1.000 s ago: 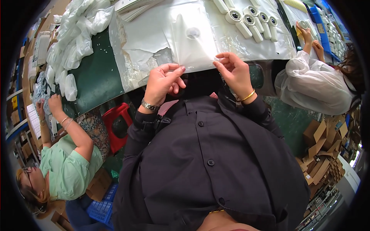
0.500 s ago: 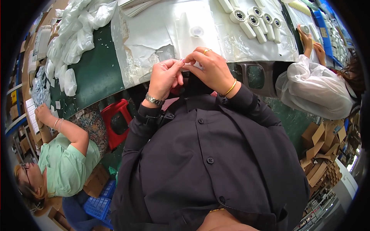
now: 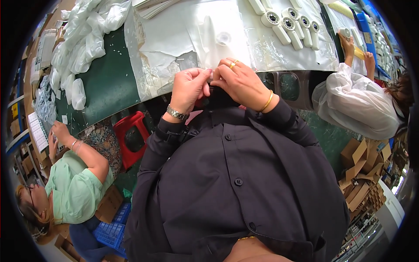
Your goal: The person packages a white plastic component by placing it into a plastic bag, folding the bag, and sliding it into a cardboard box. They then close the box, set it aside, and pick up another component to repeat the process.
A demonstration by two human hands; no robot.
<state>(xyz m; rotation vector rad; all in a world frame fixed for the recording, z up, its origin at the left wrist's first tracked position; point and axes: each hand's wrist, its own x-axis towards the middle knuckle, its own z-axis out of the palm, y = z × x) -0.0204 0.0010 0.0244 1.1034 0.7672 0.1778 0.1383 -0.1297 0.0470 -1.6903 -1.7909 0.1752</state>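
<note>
My left hand (image 3: 189, 89) and my right hand (image 3: 239, 83) meet at the near edge of the table, thumbs and fingers pinched close together. A small whitish bit shows between the fingertips; whether it is the edge of a bag or a separate piece, I cannot make out. Just beyond the fingers lies a translucent plastic bag (image 3: 239, 50) with a white device (image 3: 223, 39) in or under it, its round end nearer me. Farther right, several white handheld devices (image 3: 288, 24) with round dark-ringed heads lie in a group.
White sheeting (image 3: 161, 37) covers the table. Filled white plastic bags (image 3: 89, 39) pile up on the green surface at left. A person in light green (image 3: 78, 183) works at left, another in white (image 3: 358, 98) at right. A red stool (image 3: 131, 139) stands below the table.
My right hand has shifted slightly right and toward me, and its fingers have curled more. The left hand stays nearly in place. The person at left has drawn their hands closer.
</note>
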